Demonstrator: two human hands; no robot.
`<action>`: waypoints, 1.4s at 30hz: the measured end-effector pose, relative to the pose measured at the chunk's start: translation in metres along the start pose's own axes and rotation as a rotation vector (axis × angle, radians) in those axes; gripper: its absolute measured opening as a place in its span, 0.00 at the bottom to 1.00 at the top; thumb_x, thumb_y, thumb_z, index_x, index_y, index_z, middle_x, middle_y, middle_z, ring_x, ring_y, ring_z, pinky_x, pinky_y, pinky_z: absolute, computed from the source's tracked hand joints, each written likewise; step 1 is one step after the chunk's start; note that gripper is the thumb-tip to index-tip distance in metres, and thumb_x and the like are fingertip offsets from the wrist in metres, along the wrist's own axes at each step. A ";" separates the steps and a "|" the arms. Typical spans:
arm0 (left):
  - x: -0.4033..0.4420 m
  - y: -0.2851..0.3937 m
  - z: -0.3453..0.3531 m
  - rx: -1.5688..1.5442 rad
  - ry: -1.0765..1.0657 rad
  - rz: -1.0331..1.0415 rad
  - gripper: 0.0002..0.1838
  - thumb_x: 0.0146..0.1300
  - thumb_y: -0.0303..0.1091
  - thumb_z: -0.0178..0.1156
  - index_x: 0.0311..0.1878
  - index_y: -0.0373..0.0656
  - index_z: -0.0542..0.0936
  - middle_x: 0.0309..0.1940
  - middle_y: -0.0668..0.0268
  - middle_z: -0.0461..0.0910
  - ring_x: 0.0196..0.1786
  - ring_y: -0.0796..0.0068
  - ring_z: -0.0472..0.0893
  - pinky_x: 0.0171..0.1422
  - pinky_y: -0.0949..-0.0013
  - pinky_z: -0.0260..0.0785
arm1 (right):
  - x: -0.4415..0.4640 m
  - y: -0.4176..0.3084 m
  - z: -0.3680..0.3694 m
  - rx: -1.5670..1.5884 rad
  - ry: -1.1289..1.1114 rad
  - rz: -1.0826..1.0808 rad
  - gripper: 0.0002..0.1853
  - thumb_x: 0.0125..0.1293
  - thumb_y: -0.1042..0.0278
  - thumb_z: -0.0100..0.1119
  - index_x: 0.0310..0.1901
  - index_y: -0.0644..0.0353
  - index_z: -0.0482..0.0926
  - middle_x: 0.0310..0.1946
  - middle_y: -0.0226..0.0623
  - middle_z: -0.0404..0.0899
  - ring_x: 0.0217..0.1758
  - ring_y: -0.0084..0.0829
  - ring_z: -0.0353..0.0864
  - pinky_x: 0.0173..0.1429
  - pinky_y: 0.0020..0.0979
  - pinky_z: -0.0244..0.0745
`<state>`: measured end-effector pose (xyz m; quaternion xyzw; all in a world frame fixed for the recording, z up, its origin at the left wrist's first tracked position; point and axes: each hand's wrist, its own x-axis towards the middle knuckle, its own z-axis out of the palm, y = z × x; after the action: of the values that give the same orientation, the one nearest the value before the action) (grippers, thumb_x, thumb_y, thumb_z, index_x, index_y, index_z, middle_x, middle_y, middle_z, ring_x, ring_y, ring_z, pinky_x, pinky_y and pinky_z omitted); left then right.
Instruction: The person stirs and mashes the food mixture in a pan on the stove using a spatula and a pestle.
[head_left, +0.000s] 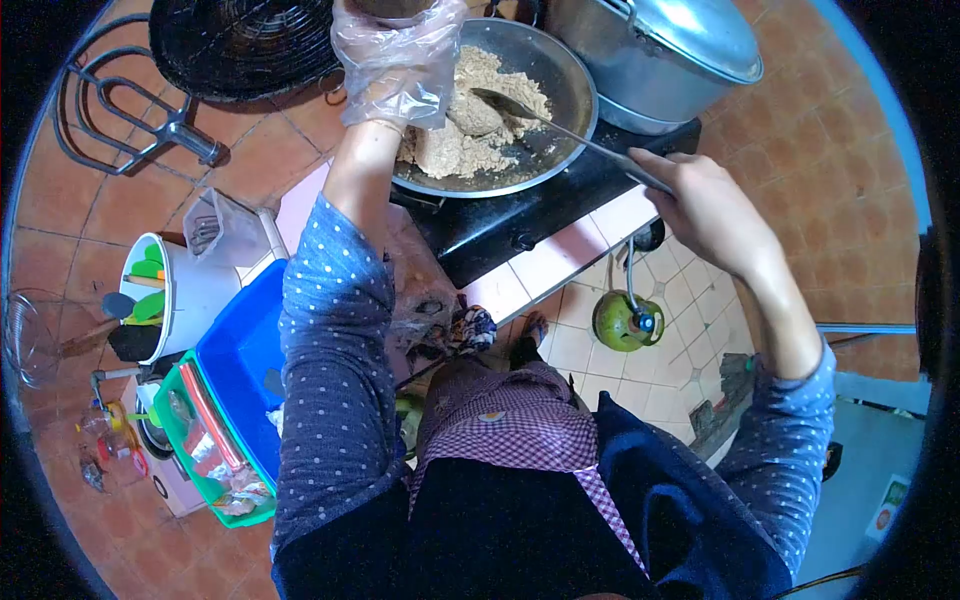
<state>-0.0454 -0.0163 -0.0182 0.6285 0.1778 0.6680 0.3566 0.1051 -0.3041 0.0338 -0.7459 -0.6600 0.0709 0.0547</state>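
My right hand [712, 212] is closed around the handle of a long-handled metal spoon [590, 145]. The spoon's head rests in a pale brown, crumbly powder [455, 155] in a wide metal pan [575, 65]. My left hand [395, 65], in a loose clear plastic glove, is over the pan's left side. Its fingers are hidden by the crumpled plastic and the top edge of the view. Something brownish shows at the glove's far end, but I cannot make out what it is. The pan sits on a black stove [470, 235].
Right of the pan stands a large lidded metal pot [640, 70]. A black round tray [240, 50] and a metal mixer paddle [150, 130] are at upper left. Below them are a white utensil bucket [195, 300] and blue bin [245, 350]. A green gas cylinder [620, 325] stands below the counter.
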 end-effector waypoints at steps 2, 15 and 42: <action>0.004 -0.005 0.002 -0.194 0.049 -0.138 0.28 0.53 0.24 0.77 0.57 0.41 0.75 0.39 0.64 0.83 0.35 0.72 0.83 0.41 0.71 0.79 | -0.006 -0.007 -0.006 -0.027 -0.032 0.001 0.24 0.65 0.78 0.61 0.65 0.66 0.78 0.41 0.58 0.84 0.45 0.56 0.84 0.51 0.49 0.80; 0.019 -0.005 0.011 0.121 -0.004 0.048 0.35 0.52 0.37 0.79 0.62 0.38 0.76 0.47 0.59 0.85 0.46 0.66 0.86 0.54 0.65 0.78 | -0.008 -0.016 -0.023 -0.177 0.008 -0.132 0.20 0.67 0.75 0.57 0.60 0.63 0.81 0.32 0.57 0.83 0.37 0.54 0.86 0.43 0.51 0.82; 0.032 -0.005 0.050 0.309 -0.103 0.007 0.27 0.53 0.38 0.72 0.57 0.46 0.79 0.41 0.56 0.87 0.45 0.59 0.89 0.50 0.61 0.79 | -0.024 -0.041 0.059 -0.438 0.075 -0.060 0.21 0.69 0.76 0.54 0.62 0.72 0.74 0.34 0.43 0.81 0.33 0.41 0.90 0.32 0.38 0.86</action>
<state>0.0054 -0.0003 0.0086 0.7099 0.2575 0.6009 0.2620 0.0516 -0.3231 -0.0167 -0.7221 -0.6791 -0.1036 -0.0818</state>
